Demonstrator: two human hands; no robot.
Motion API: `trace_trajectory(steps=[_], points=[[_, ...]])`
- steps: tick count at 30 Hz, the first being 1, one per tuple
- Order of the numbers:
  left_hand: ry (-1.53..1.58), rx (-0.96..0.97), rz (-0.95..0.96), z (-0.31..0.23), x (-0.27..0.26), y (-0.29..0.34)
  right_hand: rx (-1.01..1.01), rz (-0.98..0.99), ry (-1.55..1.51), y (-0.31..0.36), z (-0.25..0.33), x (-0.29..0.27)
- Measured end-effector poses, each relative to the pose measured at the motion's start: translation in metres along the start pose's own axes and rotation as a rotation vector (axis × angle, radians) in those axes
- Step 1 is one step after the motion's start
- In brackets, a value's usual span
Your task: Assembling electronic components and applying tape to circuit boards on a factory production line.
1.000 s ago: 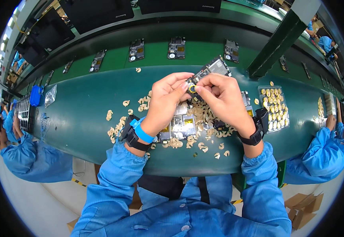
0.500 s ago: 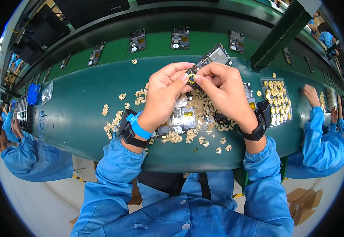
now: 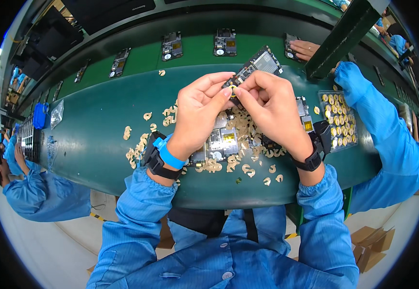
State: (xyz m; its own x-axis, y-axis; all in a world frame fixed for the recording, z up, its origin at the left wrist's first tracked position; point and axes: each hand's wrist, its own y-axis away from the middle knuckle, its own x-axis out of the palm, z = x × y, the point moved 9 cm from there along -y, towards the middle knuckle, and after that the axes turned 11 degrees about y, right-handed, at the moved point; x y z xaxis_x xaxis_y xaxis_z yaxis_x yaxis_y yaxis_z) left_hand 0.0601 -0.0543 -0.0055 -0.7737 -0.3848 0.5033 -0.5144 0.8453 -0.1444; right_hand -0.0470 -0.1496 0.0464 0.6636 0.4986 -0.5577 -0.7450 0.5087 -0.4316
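A dark circuit board (image 3: 262, 62) with a silver shield is held tilted above the bench, between both hands. My left hand (image 3: 195, 108) is closed on its lower end, thumb beside a round, yellow-ringed part (image 3: 232, 91). From the other side, my right hand (image 3: 274, 106) pinches at that part, thumb and forefinger together; the board passes behind its fingers. Whether a small piece is between those fingertips is hidden. Under the hands, more circuit boards (image 3: 224, 142) lie on the bench, partly covered by many small beige C-shaped pieces (image 3: 245, 126).
A clear tray (image 3: 323, 132) of round gold-coloured parts stands right of my right wrist. Boards (image 3: 172, 46) line the green strip (image 3: 195, 58) behind the bench. A co-worker's hand (image 3: 305, 49) touches one there, near a dark green post (image 3: 342, 41). A blue object (image 3: 41, 114) lies far left.
The co-worker on the right has reached across to a board on the far strip. Boards on that strip have shifted slightly right. My hands keep nearly the same grip.
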Motion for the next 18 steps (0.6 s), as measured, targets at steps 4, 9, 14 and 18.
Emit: trace_trajectory(steps=[4,9,14,18], points=[[-0.044,0.031,-0.002,-0.001,0.0,0.001,-0.014,-0.02,-0.002,0.001,0.001,-0.001],[-0.063,0.066,-0.003,-0.004,0.001,0.001,0.002,-0.069,-0.044,0.003,-0.005,0.001],[-0.067,0.058,-0.007,-0.003,-0.002,0.0,0.003,-0.069,0.001,0.003,-0.001,0.0],[-0.057,0.063,-0.025,0.0,-0.007,-0.001,-0.043,-0.049,0.042,0.004,0.006,0.001]])
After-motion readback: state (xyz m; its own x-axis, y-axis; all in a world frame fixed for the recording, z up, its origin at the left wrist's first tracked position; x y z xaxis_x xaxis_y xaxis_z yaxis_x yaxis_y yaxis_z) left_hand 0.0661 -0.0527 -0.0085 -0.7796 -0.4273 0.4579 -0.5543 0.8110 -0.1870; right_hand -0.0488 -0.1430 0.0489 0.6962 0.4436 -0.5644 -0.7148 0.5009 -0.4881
